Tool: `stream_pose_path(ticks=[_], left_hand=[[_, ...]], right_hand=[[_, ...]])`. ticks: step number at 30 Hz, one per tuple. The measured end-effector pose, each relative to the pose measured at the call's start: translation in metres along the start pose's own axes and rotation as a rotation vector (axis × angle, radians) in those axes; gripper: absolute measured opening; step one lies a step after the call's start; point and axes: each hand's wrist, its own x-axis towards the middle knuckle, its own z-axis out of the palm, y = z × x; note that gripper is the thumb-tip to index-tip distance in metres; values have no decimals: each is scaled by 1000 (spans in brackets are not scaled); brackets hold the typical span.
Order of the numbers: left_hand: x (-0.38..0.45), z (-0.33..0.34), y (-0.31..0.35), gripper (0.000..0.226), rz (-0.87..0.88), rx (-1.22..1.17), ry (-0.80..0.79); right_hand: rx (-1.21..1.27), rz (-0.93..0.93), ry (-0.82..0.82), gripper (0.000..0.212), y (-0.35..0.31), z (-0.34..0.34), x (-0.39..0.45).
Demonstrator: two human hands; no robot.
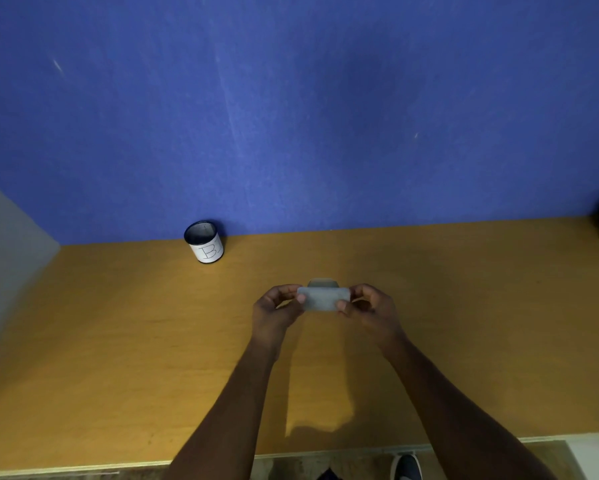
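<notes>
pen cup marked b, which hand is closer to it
Left. The left hand sits nearer the camera and right of the pen cup, pinching the left end of the gray block; the right hand pinches its other end, farther off.

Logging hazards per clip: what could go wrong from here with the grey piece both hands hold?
The left hand and right hand pinch the grey piece only at its ends, above the desk, so it may slip and fall. The cup marked B stands well off by the wall; a toss there could miss.
</notes>
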Motion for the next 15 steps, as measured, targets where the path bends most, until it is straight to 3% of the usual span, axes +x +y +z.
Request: stream_pose_path(ticks=[6, 10, 15], left_hand=[[5, 6, 8, 24, -207, -296, 7], [6, 5, 11, 22, -389, -330, -29], [4, 2, 13, 40, -373, -259, -55]], right_hand=[[-93, -237, 29, 30, -3, 5, -3], [-273, -571, -27, 16, -4, 2, 1], [-248, -529, -56, 38, 2, 4, 2]])
